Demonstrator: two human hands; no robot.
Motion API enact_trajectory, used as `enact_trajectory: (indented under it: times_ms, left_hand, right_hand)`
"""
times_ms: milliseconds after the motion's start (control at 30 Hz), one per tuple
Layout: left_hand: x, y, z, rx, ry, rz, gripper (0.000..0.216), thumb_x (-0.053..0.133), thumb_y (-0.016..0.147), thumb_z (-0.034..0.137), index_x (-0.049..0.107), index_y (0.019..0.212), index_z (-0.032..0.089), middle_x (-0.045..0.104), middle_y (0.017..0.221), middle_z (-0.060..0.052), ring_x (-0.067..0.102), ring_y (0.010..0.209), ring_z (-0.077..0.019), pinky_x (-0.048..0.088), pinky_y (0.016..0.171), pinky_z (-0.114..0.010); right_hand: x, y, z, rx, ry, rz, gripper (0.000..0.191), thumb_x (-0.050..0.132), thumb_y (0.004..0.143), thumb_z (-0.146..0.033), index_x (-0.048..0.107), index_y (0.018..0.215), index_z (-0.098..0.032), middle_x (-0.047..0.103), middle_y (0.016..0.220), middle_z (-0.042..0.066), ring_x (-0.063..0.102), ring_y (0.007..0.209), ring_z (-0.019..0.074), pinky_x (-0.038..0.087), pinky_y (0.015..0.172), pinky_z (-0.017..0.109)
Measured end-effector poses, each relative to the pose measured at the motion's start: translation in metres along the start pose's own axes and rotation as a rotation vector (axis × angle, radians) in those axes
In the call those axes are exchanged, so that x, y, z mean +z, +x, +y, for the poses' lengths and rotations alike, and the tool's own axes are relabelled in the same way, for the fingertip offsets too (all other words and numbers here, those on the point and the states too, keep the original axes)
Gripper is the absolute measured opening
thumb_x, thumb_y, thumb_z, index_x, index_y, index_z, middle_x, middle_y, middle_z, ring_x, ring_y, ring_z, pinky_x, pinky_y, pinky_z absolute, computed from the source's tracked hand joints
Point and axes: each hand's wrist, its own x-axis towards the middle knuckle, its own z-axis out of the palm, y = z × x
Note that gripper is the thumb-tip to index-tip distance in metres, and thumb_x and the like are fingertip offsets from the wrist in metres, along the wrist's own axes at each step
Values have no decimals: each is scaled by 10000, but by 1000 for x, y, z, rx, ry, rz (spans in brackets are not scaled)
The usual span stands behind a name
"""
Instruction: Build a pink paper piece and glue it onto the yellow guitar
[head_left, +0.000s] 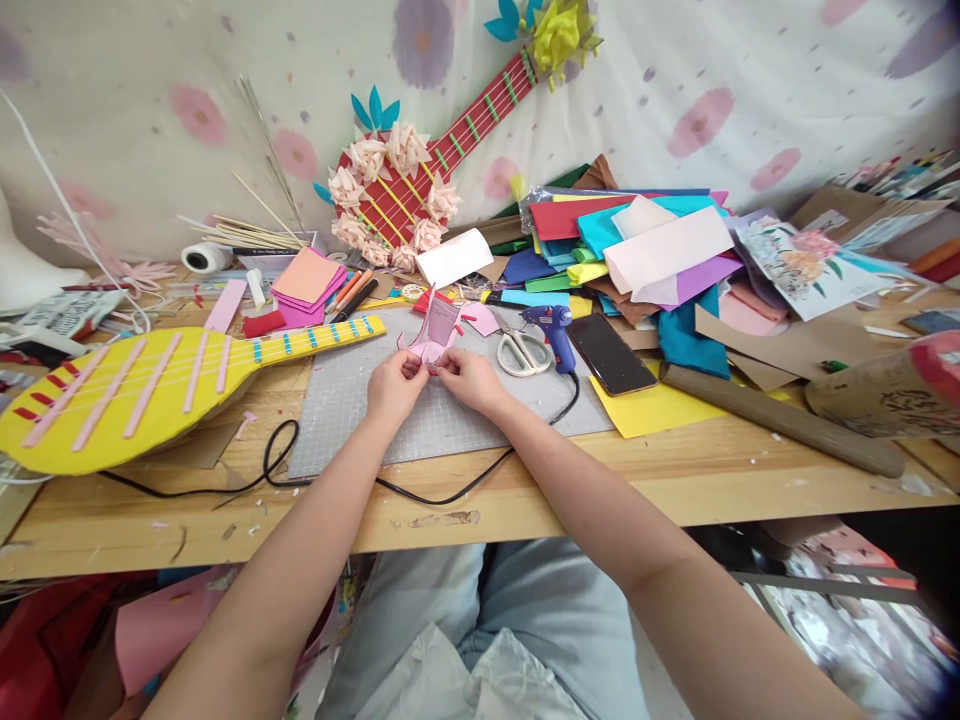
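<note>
My left hand (394,382) and my right hand (471,378) come together over the grey cutting mat (341,410). Their fingertips pinch the near edge of a small pink paper piece (439,322), cut and folded, with pointed strips standing up. The exact spot under the fingertips is hidden. To the right of my right hand lie scissors (523,353) with pale handles and a blue glue gun (553,335). Several pink and red paper scraps (480,318) lie just beyond my hands.
A yellow paper lute (142,390) lies at left; a red paper instrument (390,200) with flowers leans at the back. A black cable (442,498) crosses the front. At right are a phone (611,355), coloured paper stacks (667,250) and a brown tube (780,420).
</note>
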Motion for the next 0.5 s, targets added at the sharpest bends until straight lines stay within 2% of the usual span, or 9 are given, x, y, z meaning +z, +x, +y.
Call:
enact_trajectory:
  times_ms: [500]
  left_hand:
    - [0,0,3,35,19,19,116,526,708,297,556,691,186,575,640,2,514,583,-110,401,583,-232]
  right_hand:
    - [-1,0,-2,24,12,-14,181,503,762,-251,663,771,-168,620,666,-3,476,589,101,303,560,220]
